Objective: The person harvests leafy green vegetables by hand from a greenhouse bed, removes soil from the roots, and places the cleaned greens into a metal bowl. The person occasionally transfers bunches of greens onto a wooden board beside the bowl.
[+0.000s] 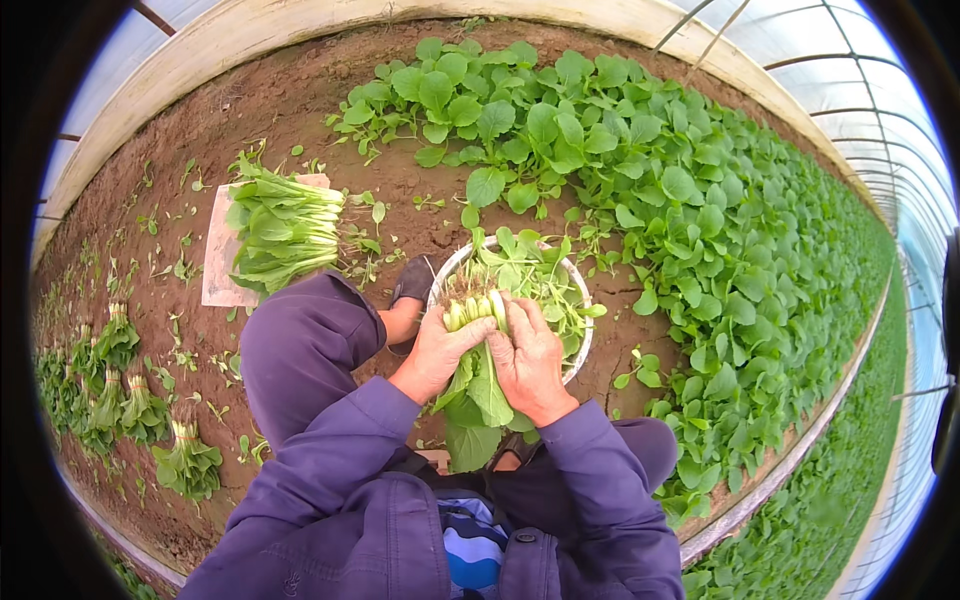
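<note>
Both hands hold a bunch of leafy greens over a round tub, stems and soil-covered roots pointing away from me, leaves hanging towards my lap. My left hand wraps the bunch from the left, its thumb lying across the pale stems. From the right, my right hand grips the same bunch near the stems, its thumb close to the left one. Loose leaves and small plants fill the tub below. The palms' inner sides are hidden.
Left of the tub, a pile of greens lies on a pale board. Tied bunches stand on the soil at far left. Growing leafy plants crowd the right side. My shoe sits beside the tub. Greenhouse film curves overhead.
</note>
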The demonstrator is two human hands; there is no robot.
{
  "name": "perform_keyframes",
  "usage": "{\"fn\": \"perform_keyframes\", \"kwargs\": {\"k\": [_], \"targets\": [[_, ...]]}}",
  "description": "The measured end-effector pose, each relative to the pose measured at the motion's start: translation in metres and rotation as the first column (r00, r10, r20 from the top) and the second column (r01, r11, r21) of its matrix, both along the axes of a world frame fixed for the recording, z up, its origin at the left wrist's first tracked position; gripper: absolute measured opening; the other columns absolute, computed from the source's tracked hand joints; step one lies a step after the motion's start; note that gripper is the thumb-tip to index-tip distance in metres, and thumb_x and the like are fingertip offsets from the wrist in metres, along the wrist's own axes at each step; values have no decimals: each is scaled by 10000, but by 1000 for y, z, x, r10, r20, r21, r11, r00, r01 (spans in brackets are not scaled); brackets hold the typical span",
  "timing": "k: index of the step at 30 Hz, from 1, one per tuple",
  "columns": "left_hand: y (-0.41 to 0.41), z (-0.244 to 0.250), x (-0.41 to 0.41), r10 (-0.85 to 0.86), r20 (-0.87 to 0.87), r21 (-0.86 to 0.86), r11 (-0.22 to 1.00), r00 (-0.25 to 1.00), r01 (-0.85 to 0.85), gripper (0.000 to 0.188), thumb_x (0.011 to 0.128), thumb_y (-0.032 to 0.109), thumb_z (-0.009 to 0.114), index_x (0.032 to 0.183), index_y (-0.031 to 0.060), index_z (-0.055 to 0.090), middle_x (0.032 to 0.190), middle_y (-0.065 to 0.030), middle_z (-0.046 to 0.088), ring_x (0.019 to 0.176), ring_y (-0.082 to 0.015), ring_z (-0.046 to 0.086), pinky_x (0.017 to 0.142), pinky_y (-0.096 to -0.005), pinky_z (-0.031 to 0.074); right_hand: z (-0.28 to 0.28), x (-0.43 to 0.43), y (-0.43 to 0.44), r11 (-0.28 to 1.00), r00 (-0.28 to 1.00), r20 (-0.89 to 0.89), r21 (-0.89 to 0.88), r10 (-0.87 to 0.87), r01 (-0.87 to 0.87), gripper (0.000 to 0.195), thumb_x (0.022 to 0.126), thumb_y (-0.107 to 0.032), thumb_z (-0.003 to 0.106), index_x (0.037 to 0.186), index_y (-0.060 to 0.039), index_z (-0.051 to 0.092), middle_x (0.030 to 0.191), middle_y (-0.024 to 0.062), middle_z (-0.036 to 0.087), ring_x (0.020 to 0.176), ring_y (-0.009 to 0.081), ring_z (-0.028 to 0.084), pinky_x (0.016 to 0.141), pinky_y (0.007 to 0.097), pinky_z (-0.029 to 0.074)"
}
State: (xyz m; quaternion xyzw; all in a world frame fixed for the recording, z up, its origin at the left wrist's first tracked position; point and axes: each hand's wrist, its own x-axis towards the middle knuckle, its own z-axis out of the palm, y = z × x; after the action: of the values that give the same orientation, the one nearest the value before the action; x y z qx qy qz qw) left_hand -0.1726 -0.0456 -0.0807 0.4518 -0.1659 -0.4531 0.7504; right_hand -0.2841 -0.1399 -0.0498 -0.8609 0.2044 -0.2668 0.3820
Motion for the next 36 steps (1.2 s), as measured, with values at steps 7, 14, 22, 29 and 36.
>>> {"fn": "perform_keyframes", "kwargs": {"k": [7, 14, 22, 29, 36], "targets": [[-5, 1, 0, 0, 121, 190, 982, 993, -23, 295, 860, 63, 637, 1146, -4, 606, 1071, -54, 653, 929, -135, 617, 817, -281, 489, -6, -5, -7, 937, 999, -23, -347, -36, 26, 667, 796, -471, 687, 1162, 76, 580, 1376, 255, 413, 1186, 412, 466, 990, 485, 379], [-9, 11, 7, 7, 109, 142, 990, 994, -22, 304, 883, 96, 613, 1147, -50, 580, 1114, -140, 644, 957, -196, 637, 895, -326, 500, -18, -8, -2, 925, 991, -83, 374, 101, -63, 1139, 662, -563, 787, 1398, 117, 246, 1305, 286, 483, 1173, 420, 522, 983, 410, 434], [-17, 23, 3, -191, 171, 25, 982, 967, 189, 621, 804, 228, 735, 1294, -52, 477, 1294, -208, 558, 1180, -267, 550, 1018, -389, 439, -29, -10, -1, 864, 986, 142, 483, 87, -145, 711, 682, -301, 770, 1267, -18, 481, 849, 168, 667, 774, 324, 670, 700, 380, 527], [-22, 5, 6, -344, 143, 93, 938, 928, 334, 432, 788, 235, 731, 1102, 3, 546, 1360, -234, 478, 1272, -350, 460, 1097, -475, 338, -9, -28, -28, 997, 980, -188, 8, 71, -71, 617, 699, -438, 770, 1057, 31, 591, 877, 193, 644, 861, 342, 638, 775, 413, 510], [-20, 1, 7, -284, 289, 174, 955, 914, 242, 257, 858, 92, 618, 1070, -16, 521, 978, -134, 596, 962, -257, 571, 956, -424, 432, -23, -181, -148, 846, 884, -261, 279, -388, 454, 438, 832, -374, 684, 999, 29, 652, 930, 199, 664, 895, 341, 650, 789, 404, 506]]}}
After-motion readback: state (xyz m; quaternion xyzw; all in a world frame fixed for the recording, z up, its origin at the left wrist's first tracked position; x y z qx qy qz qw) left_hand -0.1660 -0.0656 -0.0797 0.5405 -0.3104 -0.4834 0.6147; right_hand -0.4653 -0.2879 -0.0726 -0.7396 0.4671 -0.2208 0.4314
